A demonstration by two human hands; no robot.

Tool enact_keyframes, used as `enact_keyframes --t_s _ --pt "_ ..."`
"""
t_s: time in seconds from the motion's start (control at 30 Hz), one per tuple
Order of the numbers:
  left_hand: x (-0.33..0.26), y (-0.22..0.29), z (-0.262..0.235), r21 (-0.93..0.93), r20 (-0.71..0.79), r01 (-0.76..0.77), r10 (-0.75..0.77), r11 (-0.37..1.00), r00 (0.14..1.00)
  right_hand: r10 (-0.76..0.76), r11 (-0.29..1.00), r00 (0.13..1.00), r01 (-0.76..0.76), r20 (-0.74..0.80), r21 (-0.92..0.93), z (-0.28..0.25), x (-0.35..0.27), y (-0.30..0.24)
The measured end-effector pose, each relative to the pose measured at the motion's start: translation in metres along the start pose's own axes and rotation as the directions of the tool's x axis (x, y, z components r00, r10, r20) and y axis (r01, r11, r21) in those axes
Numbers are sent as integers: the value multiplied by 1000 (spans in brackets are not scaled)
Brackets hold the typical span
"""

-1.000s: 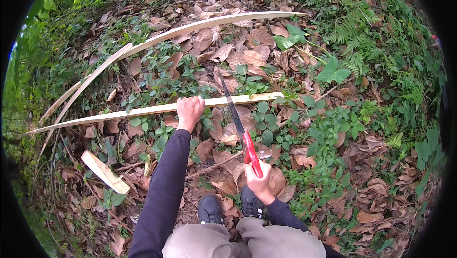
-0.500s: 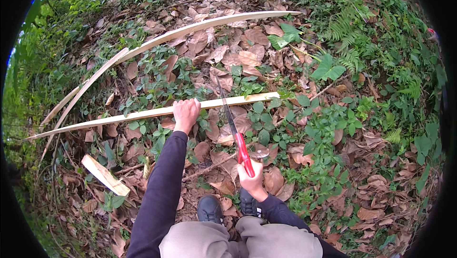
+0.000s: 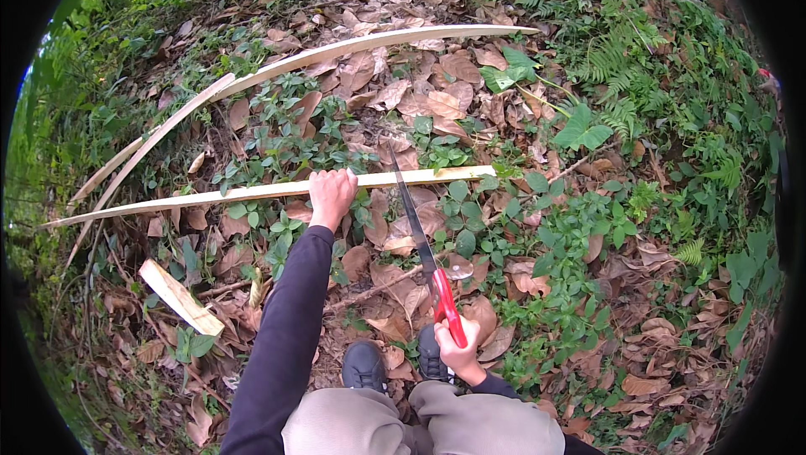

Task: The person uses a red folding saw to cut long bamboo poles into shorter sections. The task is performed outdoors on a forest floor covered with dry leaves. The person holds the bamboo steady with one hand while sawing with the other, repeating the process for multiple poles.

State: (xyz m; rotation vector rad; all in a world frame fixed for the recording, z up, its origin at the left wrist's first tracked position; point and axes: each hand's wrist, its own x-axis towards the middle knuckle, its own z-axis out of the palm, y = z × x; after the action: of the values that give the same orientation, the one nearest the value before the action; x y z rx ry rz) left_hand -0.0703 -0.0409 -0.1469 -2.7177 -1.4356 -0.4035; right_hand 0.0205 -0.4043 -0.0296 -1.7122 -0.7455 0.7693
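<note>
My left hand is closed around a long pale wooden plank that lies across the leafy ground in front of me. In my right hand is the red handle of a hand saw. The saw's dark, narrow blade slants up and away to the left. Near its tip the blade crosses the plank, a short way right of my left hand. Whether the teeth have cut into the wood is too small to tell.
Beyond the plank, more long pale wooden strips run across the ground. A short wood offcut lies at the left. Dry brown leaves, a thin stick, low green plants and ferns cover the ground. My dark shoes stand below the saw.
My right hand has drawn the saw back toward me and slightly to the right, so less blade reaches past the plank. My left hand keeps its grip on the plank.
</note>
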Motion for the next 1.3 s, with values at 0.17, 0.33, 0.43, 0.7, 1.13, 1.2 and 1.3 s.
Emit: enact_keyframes --t_s 0.17,0.33,0.43,0.7,1.13,1.2,1.3 --pt "-4 -5 -1 11 53 -7 6 1000 999 -86 993 996 83 -25 -82 29 48 -3" --pt "-1 -2 0 -7 28 -21 21 1000 999 -65 991 995 73 71 -111 -14 -29 3" --pt "-4 -1 1 -20 -25 -20 20 1000 999 -133 976 985 150 113 -158 -11 -9 8" --pt "-8 -10 -4 2 4 -3 3 1000 1000 -158 980 987 159 13 -118 41 52 18" --pt "-2 -3 1 -10 22 -40 40 999 999 -244 968 969 241 -35 -74 69 97 39" --pt "-7 -9 1 22 17 -48 47 999 999 -183 982 982 180 -47 -51 61 86 34" --pt "-5 -16 6 28 28 -96 95 995 995 -167 985 986 167 17 -49 33 44 20"
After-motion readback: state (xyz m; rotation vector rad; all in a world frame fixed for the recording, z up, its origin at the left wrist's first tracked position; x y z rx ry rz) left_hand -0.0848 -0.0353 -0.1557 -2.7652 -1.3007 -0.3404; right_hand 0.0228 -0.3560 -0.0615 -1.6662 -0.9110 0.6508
